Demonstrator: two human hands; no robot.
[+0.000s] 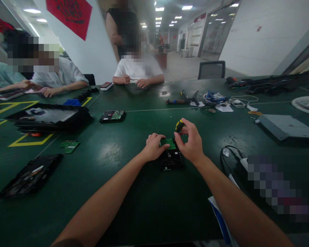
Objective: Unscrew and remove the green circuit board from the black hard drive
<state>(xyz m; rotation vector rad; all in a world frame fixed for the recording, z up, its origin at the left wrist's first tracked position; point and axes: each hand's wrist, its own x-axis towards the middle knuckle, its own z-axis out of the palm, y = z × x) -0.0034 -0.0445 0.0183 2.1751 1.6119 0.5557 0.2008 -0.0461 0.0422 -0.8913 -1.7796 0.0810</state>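
A hard drive (170, 158) lies on the green table in front of me, with its green circuit board (170, 142) facing up at the far end. My left hand (154, 147) holds the drive by its left side, thumb on the board. In my right hand (192, 140) is a screwdriver with a yellow and black handle (179, 126), pinched between thumb and fingers above the drive's far right corner. Its tip is too small to make out. Another hard drive (113, 116) rests farther off to the left.
Left on the table (134, 206) are black trays (48, 118), loose green boards (70, 146) and a dark casing (32, 175). At right lie a grey metal box (288, 127), a power strip (244, 163) with its cable, and tangled wires (216, 97). People sit across the table.
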